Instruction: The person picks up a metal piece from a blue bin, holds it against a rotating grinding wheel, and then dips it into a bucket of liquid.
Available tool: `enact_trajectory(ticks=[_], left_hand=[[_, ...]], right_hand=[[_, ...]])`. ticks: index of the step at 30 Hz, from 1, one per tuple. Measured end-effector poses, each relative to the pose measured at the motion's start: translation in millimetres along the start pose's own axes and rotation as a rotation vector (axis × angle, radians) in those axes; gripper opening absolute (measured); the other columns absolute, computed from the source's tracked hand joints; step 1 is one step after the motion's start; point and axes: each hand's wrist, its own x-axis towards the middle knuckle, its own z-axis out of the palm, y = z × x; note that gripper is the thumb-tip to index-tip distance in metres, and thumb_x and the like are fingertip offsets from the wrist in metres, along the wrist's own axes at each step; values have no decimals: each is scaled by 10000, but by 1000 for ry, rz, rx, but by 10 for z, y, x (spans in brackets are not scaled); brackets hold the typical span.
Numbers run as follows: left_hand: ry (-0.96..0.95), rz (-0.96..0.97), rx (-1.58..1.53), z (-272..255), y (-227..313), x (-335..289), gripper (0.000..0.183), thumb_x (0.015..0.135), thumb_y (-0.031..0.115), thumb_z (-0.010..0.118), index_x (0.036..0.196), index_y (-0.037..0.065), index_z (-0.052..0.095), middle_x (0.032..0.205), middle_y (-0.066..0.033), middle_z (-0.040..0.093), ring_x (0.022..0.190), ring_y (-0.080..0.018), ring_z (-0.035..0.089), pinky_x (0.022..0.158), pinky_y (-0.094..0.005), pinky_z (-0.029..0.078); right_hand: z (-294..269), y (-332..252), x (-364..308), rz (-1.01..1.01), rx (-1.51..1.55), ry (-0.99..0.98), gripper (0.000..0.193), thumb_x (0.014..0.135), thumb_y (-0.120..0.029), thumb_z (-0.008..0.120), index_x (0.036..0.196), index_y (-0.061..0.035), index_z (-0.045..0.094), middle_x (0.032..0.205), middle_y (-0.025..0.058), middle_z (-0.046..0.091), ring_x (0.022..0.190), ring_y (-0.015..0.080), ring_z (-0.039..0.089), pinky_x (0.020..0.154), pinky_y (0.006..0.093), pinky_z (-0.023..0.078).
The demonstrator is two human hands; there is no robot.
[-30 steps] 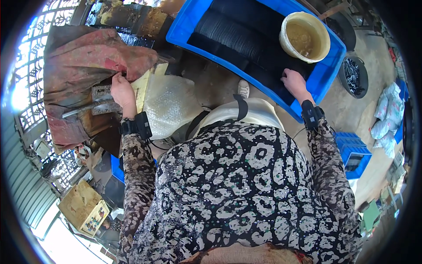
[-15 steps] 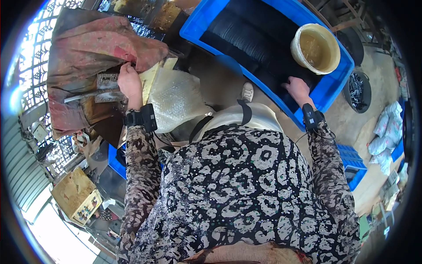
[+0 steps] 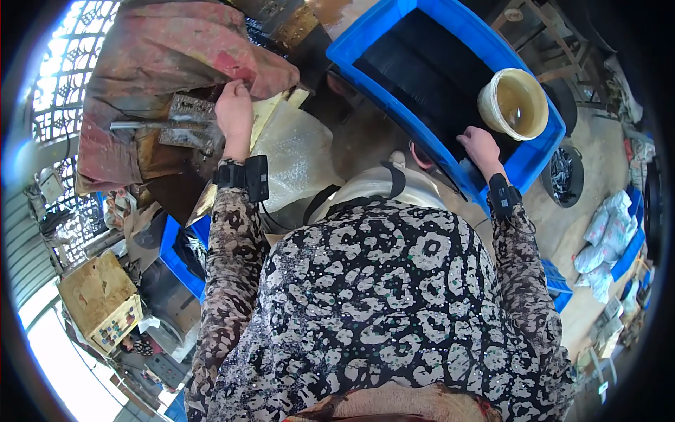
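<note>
My left hand has its fingers curled together at the lower edge of a stained red-brown cloth, beside a grimy metal block with a rod. Whatever the fingertips pinch is hidden. My right hand reaches over the near wall of a large blue crate. Its thumb and fingers are drawn together at the black material lying inside, and anything between them is too small to make out. A cream bucket with brownish liquid stands at the crate's right end, just beyond this hand.
A clear plastic sheet hangs between my left forearm and lap. Right of the crate sits a dark round tub of black pieces. Pale sacks lie farther right. A wooden box and another blue crate are at the left.
The whole view has shifted and turned a little. My left hand remains by the cloth, slightly farther from the metal block. My right hand stays in the crate, now closer to the bucket.
</note>
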Motion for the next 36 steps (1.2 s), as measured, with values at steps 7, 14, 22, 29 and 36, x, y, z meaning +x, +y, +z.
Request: enact_trajectory(ticks=[7, 14, 22, 29, 36], left_hand=[[-192, -198, -990, -32, -40, -124, 176, 866, 69, 645, 1025, 4, 682, 886, -88, 710, 817, -126, 658, 744, -270, 522], [-46, 37, -680, -578, -651, -341, 165, 906, 79, 608, 1047, 11, 660, 917, -76, 691, 826, -155, 655, 729, -274, 527], [98, 248, -125, -1138, -1048, -475, 134, 847, 52, 629, 967, 26, 683, 909, -136, 687, 815, -258, 670, 715, -333, 534], [-295, 361, 25, -839, -918, -501, 173, 873, 160, 574, 965, 53, 674, 917, -166, 675, 896, -353, 638, 789, -433, 518], [-599, 305, 13, -666, -128, -807, 233, 856, 228, 551, 921, 54, 690, 895, -196, 670, 905, -388, 633, 801, -484, 507]], right_hand=[[-70, -521, -93, -70, 102, 93, 276, 870, -329, 591, 916, -65, 657, 872, 179, 662, 873, 386, 621, 739, 468, 491], [-129, -1012, -382, -284, 202, 324, 279, 931, -296, 578, 957, -30, 656, 711, 122, 617, 578, 202, 582, 578, 339, 468], [-679, -2141, -240, -600, 302, 577, 247, 955, -246, 566, 1003, -16, 644, 796, 124, 634, 680, 196, 606, 652, 299, 480], [-1280, -3227, -126, -854, 357, 768, 306, 957, -280, 563, 1050, 0, 643, 966, 176, 649, 907, 323, 612, 821, 357, 468], [-1594, -3558, 477, -733, 286, 821, 387, 958, -356, 528, 1075, -8, 651, 1078, 196, 637, 1001, 323, 597, 879, 376, 450]])
